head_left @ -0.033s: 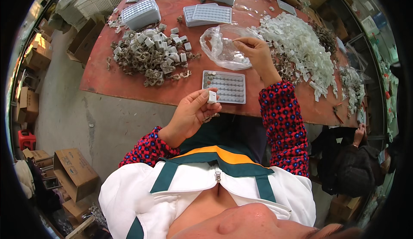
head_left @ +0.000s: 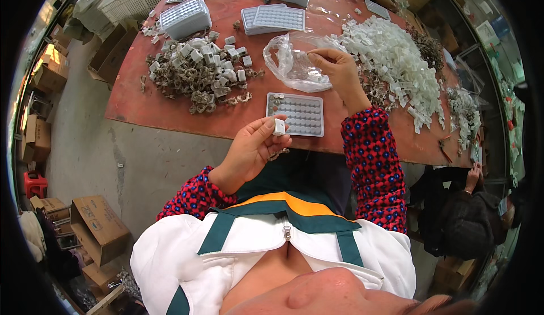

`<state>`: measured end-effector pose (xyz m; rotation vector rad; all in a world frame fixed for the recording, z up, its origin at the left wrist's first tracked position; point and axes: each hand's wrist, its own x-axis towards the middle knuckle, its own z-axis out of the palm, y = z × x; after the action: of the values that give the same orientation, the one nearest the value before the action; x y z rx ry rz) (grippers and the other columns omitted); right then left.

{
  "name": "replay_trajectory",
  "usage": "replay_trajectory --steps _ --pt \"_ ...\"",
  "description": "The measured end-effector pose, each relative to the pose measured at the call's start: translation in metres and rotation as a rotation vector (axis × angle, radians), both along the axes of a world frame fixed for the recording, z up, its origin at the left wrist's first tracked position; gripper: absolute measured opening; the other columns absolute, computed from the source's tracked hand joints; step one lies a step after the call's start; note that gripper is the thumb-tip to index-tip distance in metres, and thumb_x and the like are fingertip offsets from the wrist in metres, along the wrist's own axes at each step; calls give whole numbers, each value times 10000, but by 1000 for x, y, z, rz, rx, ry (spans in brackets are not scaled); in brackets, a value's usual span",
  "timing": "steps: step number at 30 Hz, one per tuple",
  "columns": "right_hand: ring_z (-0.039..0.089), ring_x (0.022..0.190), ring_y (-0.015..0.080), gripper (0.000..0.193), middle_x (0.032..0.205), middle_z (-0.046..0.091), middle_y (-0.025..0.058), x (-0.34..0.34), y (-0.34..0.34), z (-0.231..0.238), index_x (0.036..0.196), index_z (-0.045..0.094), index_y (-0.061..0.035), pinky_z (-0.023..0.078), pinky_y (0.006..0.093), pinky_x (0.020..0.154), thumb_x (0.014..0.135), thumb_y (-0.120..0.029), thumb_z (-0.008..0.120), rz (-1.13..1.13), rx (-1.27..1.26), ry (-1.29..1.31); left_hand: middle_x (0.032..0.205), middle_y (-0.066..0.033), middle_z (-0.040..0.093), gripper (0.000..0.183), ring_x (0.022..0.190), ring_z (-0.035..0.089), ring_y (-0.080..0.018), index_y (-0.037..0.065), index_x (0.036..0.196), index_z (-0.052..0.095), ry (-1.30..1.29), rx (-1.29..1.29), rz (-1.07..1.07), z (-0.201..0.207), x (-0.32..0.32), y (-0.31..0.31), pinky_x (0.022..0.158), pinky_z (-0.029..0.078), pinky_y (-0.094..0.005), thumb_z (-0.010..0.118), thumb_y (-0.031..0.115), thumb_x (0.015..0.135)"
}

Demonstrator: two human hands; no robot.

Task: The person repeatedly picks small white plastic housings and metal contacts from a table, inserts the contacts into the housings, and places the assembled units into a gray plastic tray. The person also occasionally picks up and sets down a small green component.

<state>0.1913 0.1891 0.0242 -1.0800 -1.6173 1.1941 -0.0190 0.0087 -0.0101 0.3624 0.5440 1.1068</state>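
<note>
1. Your left hand [head_left: 258, 142], at the centre of the frame, pinches a small white block [head_left: 279, 128] between thumb and fingers, just over the near left part of the pale grey tray [head_left: 322, 116].
2. Your right hand [head_left: 335, 71], above and right of centre, has thumb and forefinger drawn close together over the clear plastic bag [head_left: 276, 68]; you cannot tell from here whether they grip anything.
3. The step in hand looks like a two-handed one: block held up on the left, fingers working at the bag on the right.
4. As a judgement, the next move calls for a steady pinch on the block, and for the right fingertips to come clear of the loose film without dragging it.
5. A few small round discs [head_left: 276, 103] sit in the tray's upper left corner; the left hand crowds its lower left corner.
6. A brownish strand [head_left: 277, 155] shows below the left hand, but its link to the block is hidden by your fingers.
7. The bag's contents blur behind glare and folds, and the right palm is turned out of sight.
</note>
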Motion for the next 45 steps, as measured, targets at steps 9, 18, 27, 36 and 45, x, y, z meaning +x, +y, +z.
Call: replay_trajectory --steps 9,18,27,36,45 --pt "662 842 120 106 959 691 63 -15 -141 21 1031 662 36 545 257 753 952 -33 647 60 -69 188 1187 -116 659 373 1009 694 -221 -2 1347 532 -35 127 -4 4 2 -2 914 582 -363 525 218 1045" --pt "655 827 222 112 990 616 103 -17 -173 12 995 683 0 548 298 707 884 20 687 -30 451 -30 1255 -145 635 379 1131 645 -213 -62 1329 551 132 284 -23 16 11 -11 1011 531 -350 575 155 1019" --pt "689 825 250 183 957 679 112 -13 -178 11 1036 703 -5 564 314 703 854 17 713 -88 594 -166 1245 -132 641 352 1104 648 -198 -41 1323 576 289 256 5 19 17 -17 981 554 -354 577 134 1018" --pt "704 812 232 222 962 698 118 -7 -182 9 1041 726 -12 573 302 701 827 49 725 -75 658 -200 1257 -159 633 345 1105 649 -218 -61 1305 583 324 231 6 21 19 -20 974 562 -369 584 122 1012" --pt "700 806 242 223 962 701 94 -3 -176 7 1033 723 -35 582 329 706 812 -19 737 -7 721 -240 1219 -158 654 327 1070 666 -212 -56 1285 596 355 220 23 18 18 -18 933 579 -349 586 121 1011"
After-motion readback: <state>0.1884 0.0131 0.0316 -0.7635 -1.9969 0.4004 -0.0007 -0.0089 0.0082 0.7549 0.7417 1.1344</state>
